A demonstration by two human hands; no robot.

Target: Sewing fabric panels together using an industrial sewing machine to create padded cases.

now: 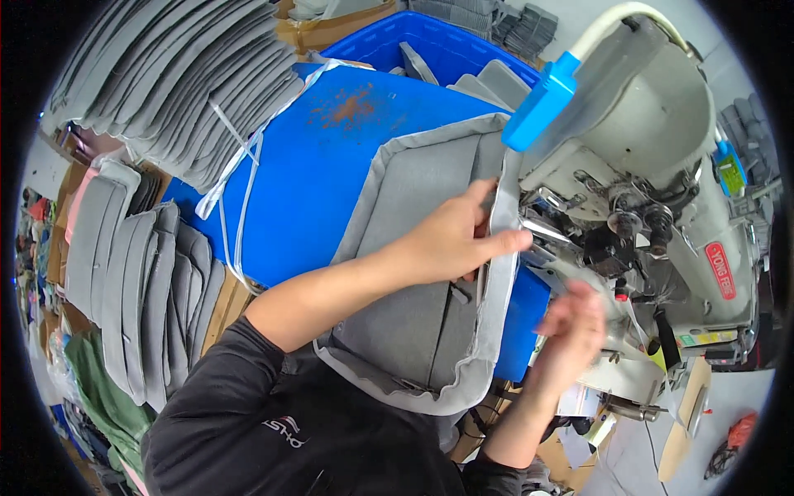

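Your left hand [451, 238] has hold of the gray fabric piece [385, 207] by its raised right rim, fingers closed on it and the thumb laid across the strip of edging. That piece, a shallow tray shape with a standing border, lies in front of you, partly over the blue desk [289, 186], its near end close to your body. A dark line runs along its inner panel, and the far part of its right rim is close beside the sewing machine [637, 124].

Your right hand [576, 326] is raised to the right of the piece, apart from it, near the machine's lower part. Its fingers are half curled but blurred, so I cannot tell whether they pinch anything.

Above the far right corner of the piece you have a blue lamp head [542, 103] on a pale bent neck. Beyond the desk stands a blue bin [372, 43] with gray pieces in it. To your left, a tall stack of gray panels [169, 83] rises at the far side, with a second gray stack [136, 281] nearer you and a green cloth [103, 388] beside that.
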